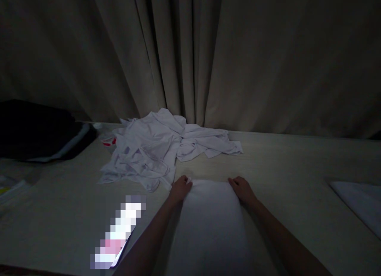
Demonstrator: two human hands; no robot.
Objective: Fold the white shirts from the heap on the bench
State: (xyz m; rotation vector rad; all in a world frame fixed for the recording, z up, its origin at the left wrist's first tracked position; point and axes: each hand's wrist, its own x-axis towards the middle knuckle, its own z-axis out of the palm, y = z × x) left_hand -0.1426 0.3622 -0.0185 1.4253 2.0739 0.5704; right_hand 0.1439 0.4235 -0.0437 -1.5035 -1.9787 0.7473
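Observation:
A smooth white cloth (214,224), its exact kind not clear, stretches from the bottom of the view up to its straight far edge. My left hand (181,188) is closed on the far left corner, where a bit of fabric sticks up by the thumb. At the far right corner, my right hand (242,190) pinches the same edge. Between the two hands the fabric lies fairly flat. The cloth's near end runs out of view at the bottom.
Behind my hands lies a crumpled heap of white garments (149,141). A lit phone (120,232), its screen pixelated, is left of my left forearm. Black fabric (35,129) sits far left, another white cloth (360,200) far right. Beige curtains (253,61) hang behind the pale surface (282,161).

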